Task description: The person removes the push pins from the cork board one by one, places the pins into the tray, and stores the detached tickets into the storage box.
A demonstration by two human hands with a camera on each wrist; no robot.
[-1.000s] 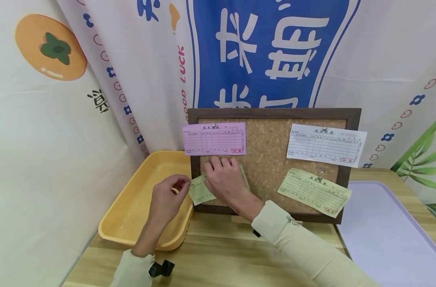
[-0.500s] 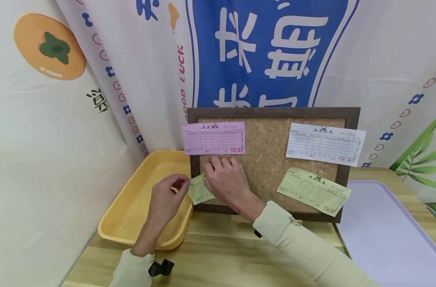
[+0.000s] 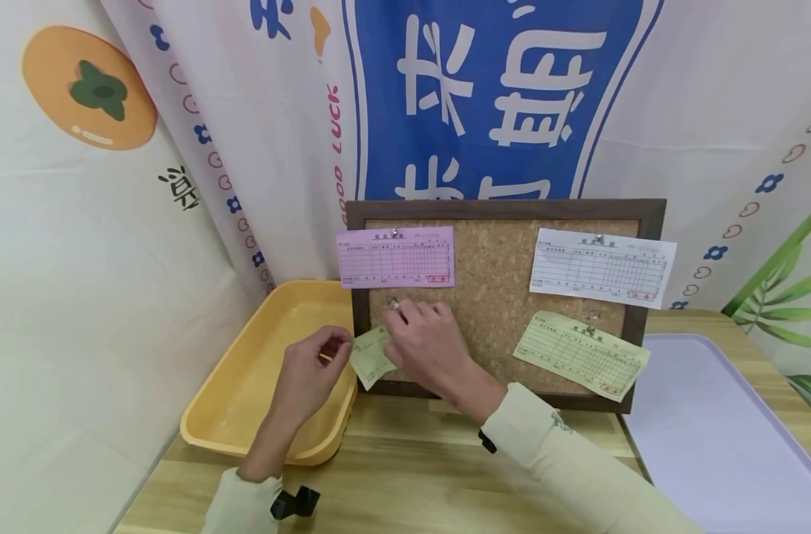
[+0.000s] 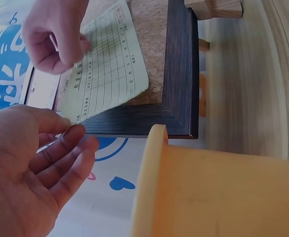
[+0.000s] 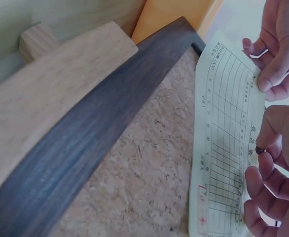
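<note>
My left hand (image 3: 312, 371) pinches the left corner of a pale green receipt slip (image 3: 372, 357) between thumb and forefinger. That slip (image 4: 110, 59) hangs tilted in front of the lower left of a cork board (image 3: 492, 297) with a dark wooden frame. My right hand (image 3: 428, 345) covers the slip's right part in the head view. In the right wrist view, its thumb and forefinger pinch a small dark pushpin (image 5: 260, 150) at the slip's top edge. Just above the right hand, a small shiny pin (image 3: 394, 303) shows on the cork.
Pinned on the board are a pink slip (image 3: 396, 259) at upper left, a white slip (image 3: 602, 267) at upper right and another green slip (image 3: 582, 356) at lower right. A yellow tray (image 3: 212, 400) stands left, a lilac tray (image 3: 726, 430) right, on a wooden table (image 3: 405, 475).
My right hand has shifted a little right and down from the cork, uncovering the shiny pin above it. The green slip has bent and dropped slightly; my left hand keeps its corner.
</note>
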